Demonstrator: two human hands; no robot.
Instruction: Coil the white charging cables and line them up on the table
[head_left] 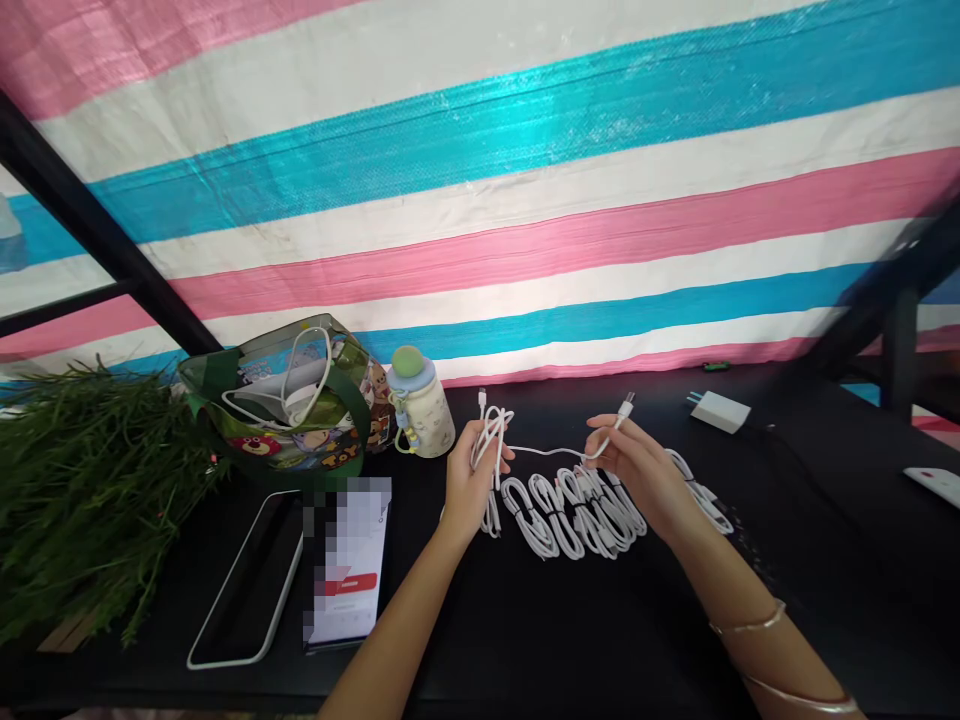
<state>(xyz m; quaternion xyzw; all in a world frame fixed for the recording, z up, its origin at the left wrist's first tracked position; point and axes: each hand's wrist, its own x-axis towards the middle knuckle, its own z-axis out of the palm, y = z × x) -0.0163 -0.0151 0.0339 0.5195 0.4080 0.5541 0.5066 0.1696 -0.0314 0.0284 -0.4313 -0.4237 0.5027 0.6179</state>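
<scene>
On my feed, the loose white cable [547,451] hangs between both hands above the desk [525,640]. The left hand [471,480] has its fingers closed around a doubled-up part of it, with a connector poking out above. The right hand [626,465] has its fingers pinched together on the other end, just below the plug. Beneath them, a row of coiled white cables [574,515] lies on the desk, looped and bundled, so those look done. The cable in the air is only partly gathered. A white charger [720,411] sits towards the far right.
</scene>
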